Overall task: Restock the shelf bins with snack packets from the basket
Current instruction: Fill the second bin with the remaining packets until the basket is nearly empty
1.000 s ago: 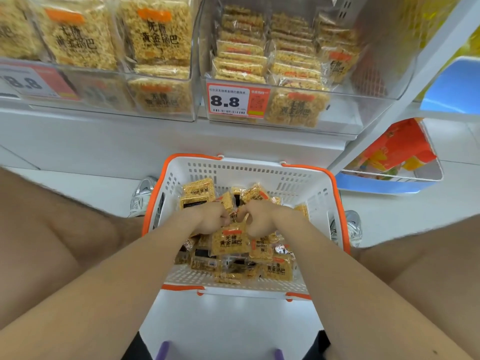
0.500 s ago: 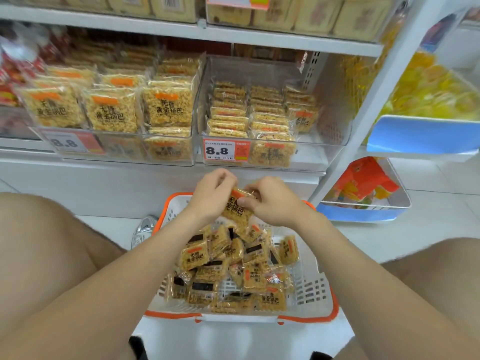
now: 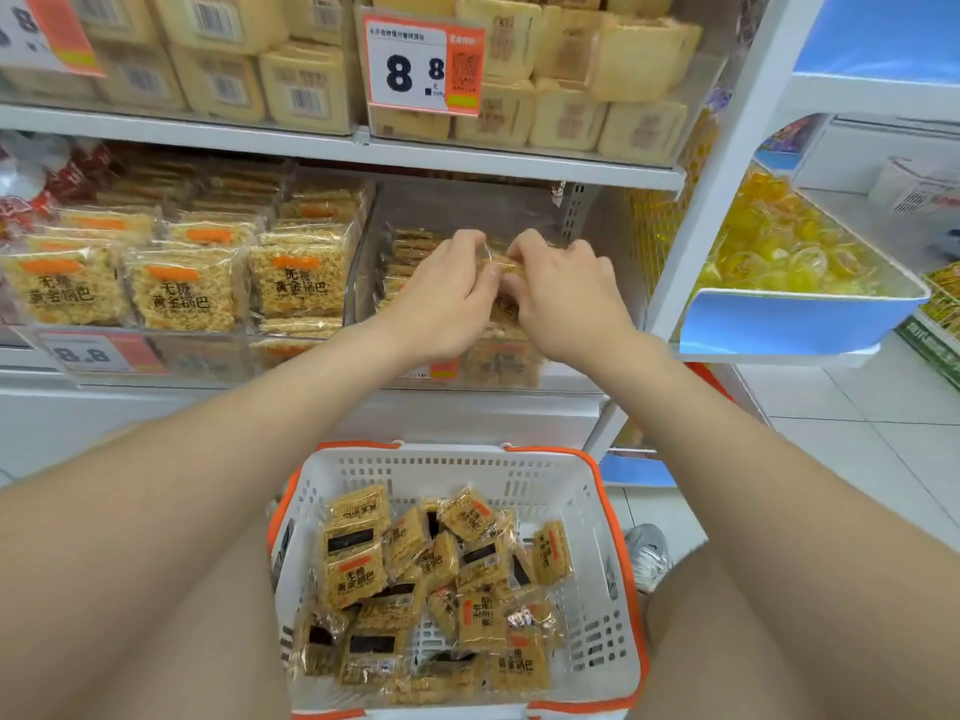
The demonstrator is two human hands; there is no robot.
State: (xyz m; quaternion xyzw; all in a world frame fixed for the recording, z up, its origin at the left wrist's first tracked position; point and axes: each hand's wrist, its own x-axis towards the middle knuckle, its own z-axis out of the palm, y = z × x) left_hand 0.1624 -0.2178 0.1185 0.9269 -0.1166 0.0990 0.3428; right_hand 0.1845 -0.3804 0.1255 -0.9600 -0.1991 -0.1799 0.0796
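A white basket (image 3: 613, 605) with orange rim sits on the floor between my knees, holding several yellow snack packets (image 3: 358, 576). My left hand (image 3: 441, 293) and my right hand (image 3: 566, 298) reach side by side into the clear shelf bin (image 3: 597, 241) on the lower shelf. Together they pinch one snack packet (image 3: 503, 263) by its edges, held over the stacked packets inside that bin. Most of the held packet is hidden behind my fingers.
A neighbouring clear bin (image 3: 192, 288) to the left holds upright rows of the same packets, with an 8.8 price tag (image 3: 85, 353). Pale boxed snacks (image 3: 566, 70) fill the shelf above. A blue tray (image 3: 795, 314) of yellow sweets juts out at the right.
Both hands lifted one packet out of the basket and carried it up and forward into the shelf bin. My view tilted upward from the basket to the shelves.
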